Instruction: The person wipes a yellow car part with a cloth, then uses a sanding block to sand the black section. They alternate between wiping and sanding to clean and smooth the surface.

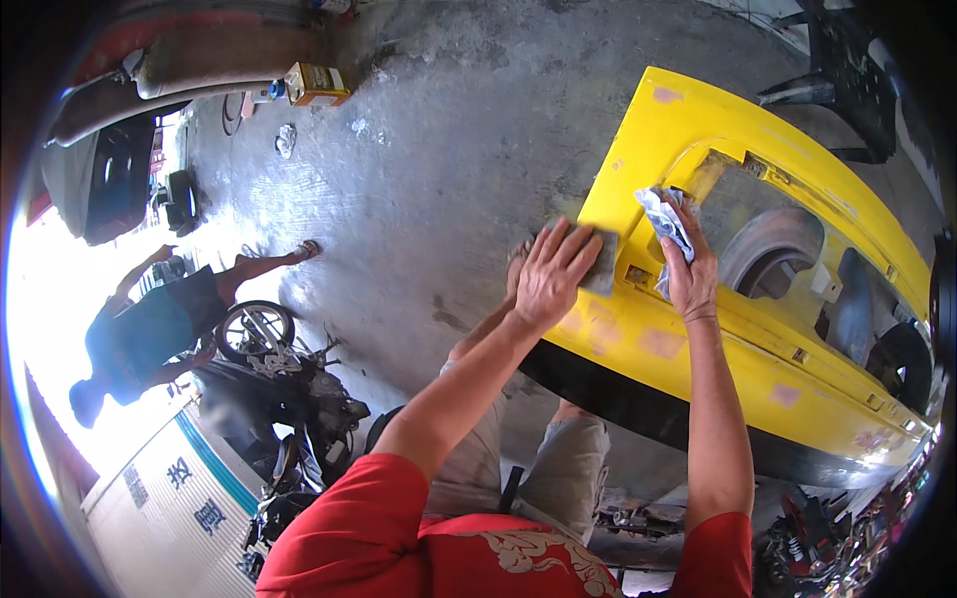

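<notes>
Left hand (pixel 550 274) lies flat, fingers spread and pressed down on a grey sanding sheet (pixel 601 261), pinning it against the yellow car panel (pixel 698 339). Right hand (pixel 690 271), just to the right of it, is closed around a crumpled white-and-blue rag (pixel 663 221) that bunches out above the fingers at the edge of the panel's window opening.

I judge the sanding sheet thin, light and floppy; it likely grips only under a flat palm, so pressure across the fingers suits it better than a pinch. The rag looks soft and weightless, fine to hold in a loose fist. The panel seems stiff but broad and awkward, its painted skin smooth and probably slippery, with pinkish filler patches (pixel 661 344) below both hands; the opening's rim looks the surest place to grip it.

The panel's long axis runs from above the hands down and away to the right, its black lower edge (pixel 638 404) facing the person's knees (pixel 573 448).
</notes>
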